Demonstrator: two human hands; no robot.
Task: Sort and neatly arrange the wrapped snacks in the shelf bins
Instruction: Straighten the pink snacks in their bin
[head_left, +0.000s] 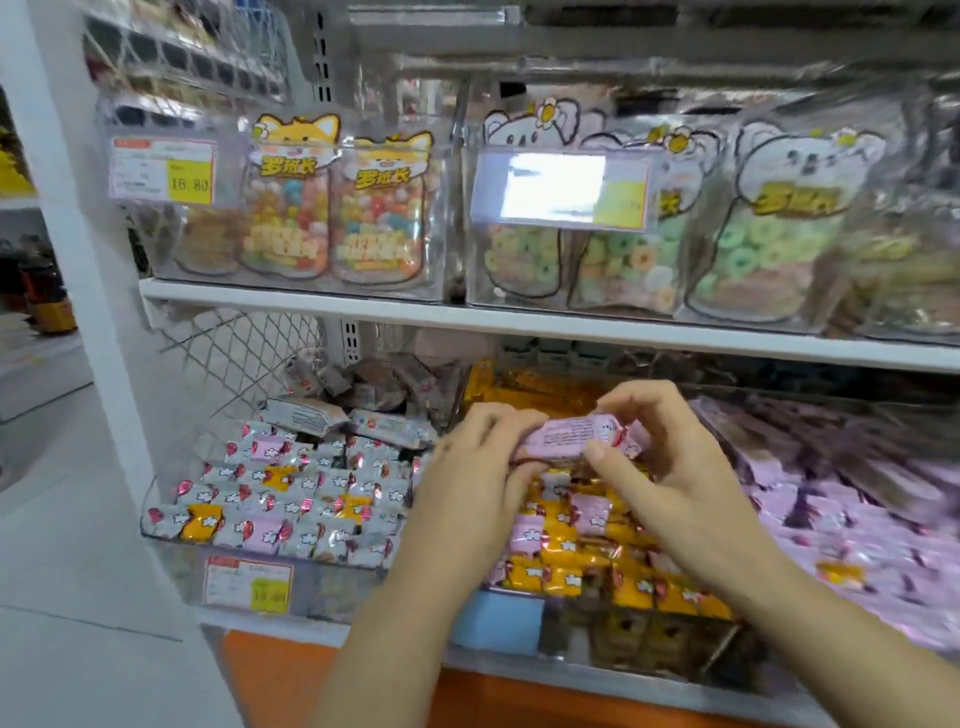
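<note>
— How far along are we getting?
— Partway, we're judging. We're holding one pink snack (566, 434) above the middle bin (623, 644), with the left hand (467, 467) and right hand (670, 457) each curling fingers round one end.
— And the bins?
— Pink packets are mixing with yellow snacks (566, 577) there. The left bin (332, 587) is showing silver ones with strays, and the right-hand pile (841, 525) is looking mostly pink.

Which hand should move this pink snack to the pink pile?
Right, probably: the right hand pinches the pink snack and the pile of pink snacks lies on its side; the left hand would cross over.
</note>
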